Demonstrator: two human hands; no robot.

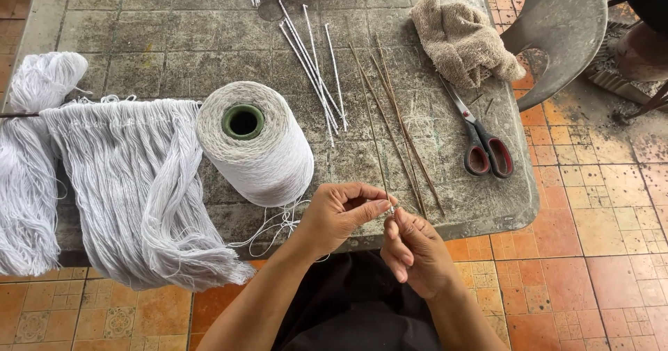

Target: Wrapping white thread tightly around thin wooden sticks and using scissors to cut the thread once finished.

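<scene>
Your left hand (341, 215) sits just over the near edge of the tabletop (174, 52), fingers curled in and thumb pressed to forefinger, pinching the lower end of a thin brown stick (376, 157). Your right hand (415, 253) is just beside it, off the near edge, fingers folded loosely with the thumb and forefinger closed near the same end of the stick; whether a strand of white thread is caught there is too fine to tell. The stick's long axis runs away from you, its far end pointing toward the far edge of the tabletop and leaning slightly left. Right of it, more brown sticks (400, 125) lie on the tabletop along much the same line, and a bundle of white-wrapped sticks (316, 73) lies farther back. A cone of white yarn (261, 149) lies tilted just left of your left hand, its green core facing up. Skeins of white yarn (132, 184) drape over the left near edge. Red-handled scissors (480, 139) and a beige cloth (463, 41) lie toward the right edge.
</scene>
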